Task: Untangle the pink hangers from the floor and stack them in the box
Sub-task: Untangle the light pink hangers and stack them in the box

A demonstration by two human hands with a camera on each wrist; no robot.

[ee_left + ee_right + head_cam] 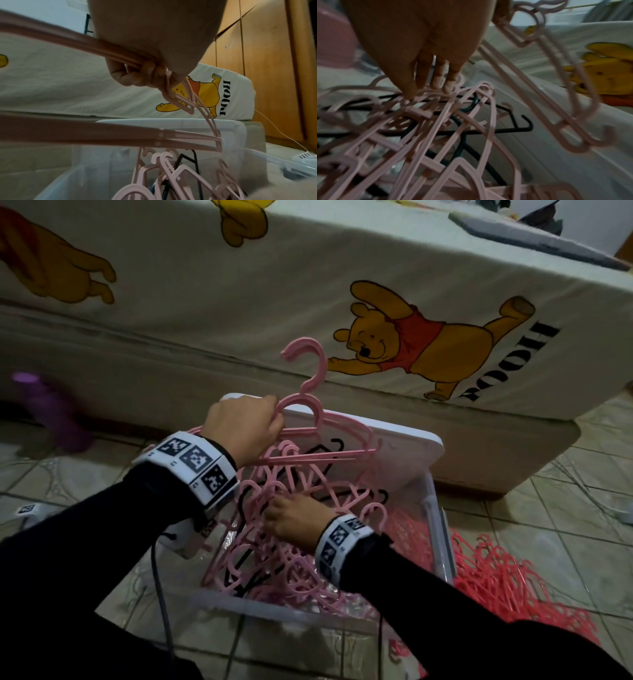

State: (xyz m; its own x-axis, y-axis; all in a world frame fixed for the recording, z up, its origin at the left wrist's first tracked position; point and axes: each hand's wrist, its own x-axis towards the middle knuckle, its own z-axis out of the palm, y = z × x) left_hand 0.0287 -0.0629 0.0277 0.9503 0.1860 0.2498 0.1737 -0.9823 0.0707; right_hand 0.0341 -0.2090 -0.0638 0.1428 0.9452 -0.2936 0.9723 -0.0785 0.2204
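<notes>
two hands work above a clear plastic box [435, 508]. the left hand [245, 428] is raised over the box's far rim, knuckles up, fingers [123, 77] curled tight round the shoulders of a small bunch of pink hangers [308, 419], whose hooks stick up past the fingertips; the left wrist view shows at least three held together, the exact count hard to tell. the right hand [294, 522] reaches down into the box, fingers [436, 81] nearly straight and slightly spread, tips touching the top of a tangled heap of pink hangers [274, 549]; it grips nothing that can be seen. under and between those fingertips a few black hangers [496, 129] are threaded through the pink ones, too knotted to count. just right of the box, on the tiled floor [565, 542], lies a pile of brighter coral hangers [507, 583]. beyond the left fingers stands a bed with a cartoon bear sheet [428, 344], and far to their left a blurred purple bottle [51, 412]. one marker band wraps each wrist.
</notes>
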